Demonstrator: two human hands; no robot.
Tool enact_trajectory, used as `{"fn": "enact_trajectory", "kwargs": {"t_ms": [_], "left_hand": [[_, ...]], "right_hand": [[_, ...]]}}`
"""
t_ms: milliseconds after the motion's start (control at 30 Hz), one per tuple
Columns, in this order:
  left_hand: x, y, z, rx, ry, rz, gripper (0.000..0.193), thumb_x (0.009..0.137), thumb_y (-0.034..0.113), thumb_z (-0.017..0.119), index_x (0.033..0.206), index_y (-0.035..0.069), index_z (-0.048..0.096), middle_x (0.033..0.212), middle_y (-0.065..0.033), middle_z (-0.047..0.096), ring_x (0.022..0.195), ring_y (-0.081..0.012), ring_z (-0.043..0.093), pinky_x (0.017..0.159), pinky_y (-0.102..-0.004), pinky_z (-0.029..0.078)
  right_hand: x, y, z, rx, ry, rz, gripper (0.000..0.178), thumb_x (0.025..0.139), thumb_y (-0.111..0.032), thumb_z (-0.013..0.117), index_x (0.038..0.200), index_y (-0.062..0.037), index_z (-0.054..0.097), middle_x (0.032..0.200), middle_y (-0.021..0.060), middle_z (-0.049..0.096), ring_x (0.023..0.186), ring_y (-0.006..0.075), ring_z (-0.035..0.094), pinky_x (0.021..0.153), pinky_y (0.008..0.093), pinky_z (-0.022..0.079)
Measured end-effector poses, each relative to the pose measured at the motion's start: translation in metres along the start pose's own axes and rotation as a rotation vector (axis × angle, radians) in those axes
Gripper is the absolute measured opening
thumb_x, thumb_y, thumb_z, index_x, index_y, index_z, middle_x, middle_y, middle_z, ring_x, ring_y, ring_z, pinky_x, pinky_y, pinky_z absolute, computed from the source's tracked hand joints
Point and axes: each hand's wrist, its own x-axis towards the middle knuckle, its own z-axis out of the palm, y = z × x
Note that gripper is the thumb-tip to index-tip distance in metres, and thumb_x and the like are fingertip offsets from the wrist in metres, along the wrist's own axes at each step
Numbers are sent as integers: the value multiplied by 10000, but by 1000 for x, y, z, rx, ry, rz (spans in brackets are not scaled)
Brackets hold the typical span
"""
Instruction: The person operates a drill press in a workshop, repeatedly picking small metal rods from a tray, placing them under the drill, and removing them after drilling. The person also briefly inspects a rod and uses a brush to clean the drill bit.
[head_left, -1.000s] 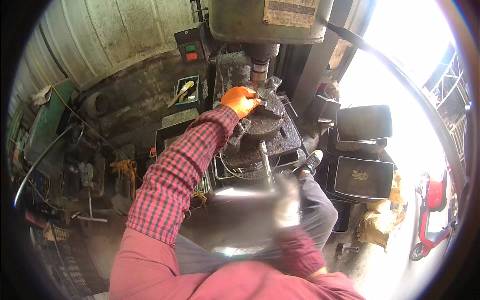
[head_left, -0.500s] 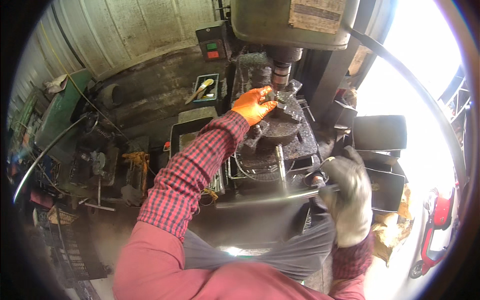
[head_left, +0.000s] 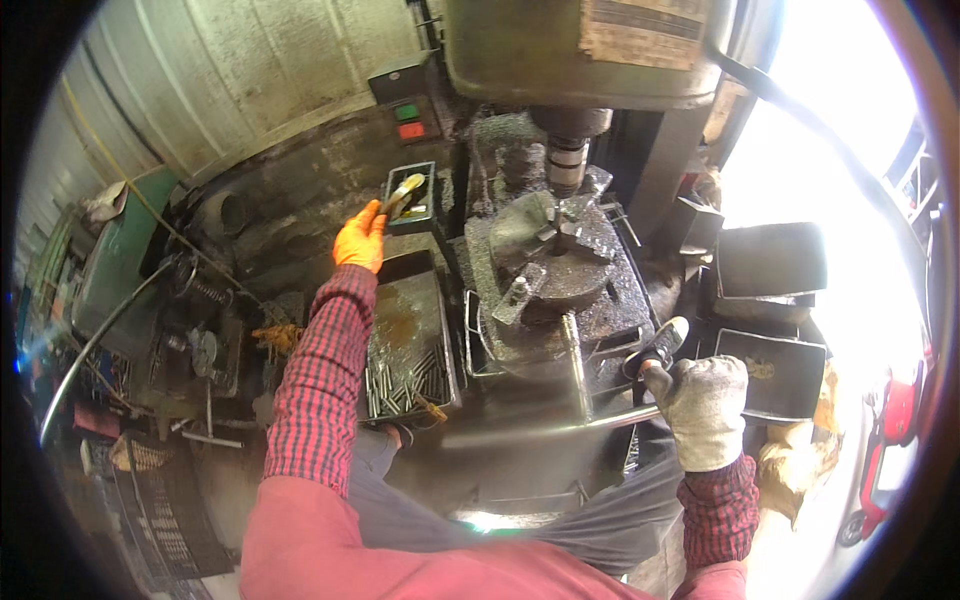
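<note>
My left hand, in an orange glove, reaches out to the left of the drill press. Its fingers are closed on the handle of a paintbrush, whose pale bristles lie over a small dark tray. My right hand, in a grey-white work glove, is wrapped round the right end of a metal bar handle. That bar crosses the end of a rod that runs out from the round chuck-like vise on the machine table. Above the vise jaws hangs the drill spindle.
A metal tray with several short steel pins sits left of the machine. Further off is a switch box with green and red buttons. Dark bins stand at the right. A shoe shows near my right hand.
My left hand has moved from the vise jaws leftward to the brush and taken its handle. My right hand stays on the bar, now less blurred.
</note>
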Motion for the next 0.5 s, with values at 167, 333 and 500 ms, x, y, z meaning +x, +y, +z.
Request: {"fn": "enact_trajectory", "kwargs": {"t_ms": [167, 333, 500], "left_hand": [[-40, 62, -41, -339, 24, 34, 292, 1097, 196, 617, 1303, 20, 723, 1267, -123, 749, 1164, -201, 698, 1019, -333, 531], [-97, 168, -36, -702, -224, 293, 315, 1105, 231, 618, 1286, -8, 716, 1243, -98, 736, 1169, -164, 653, 1031, -313, 492], [-86, 203, -16, -569, -235, 323, 283, 1085, 249, 653, 1241, 31, 743, 1127, -112, 766, 1021, -208, 720, 914, -327, 546]], "right_hand": [[0, 1, -2, -32, 55, -2, 520, 929, -461, 691, 540, -120, 639, 511, 127, 581, 526, 332, 615, 624, 469, 475], [-3, 5, 1, -50, 20, -15, 517, 922, -489, 682, 566, -114, 659, 513, 132, 589, 520, 339, 618, 626, 468, 478], [-5, 6, 3, -130, -73, 42, 623, 859, -538, 758, 899, 78, 675, 600, 118, 627, 571, 305, 641, 653, 441, 489]]}}
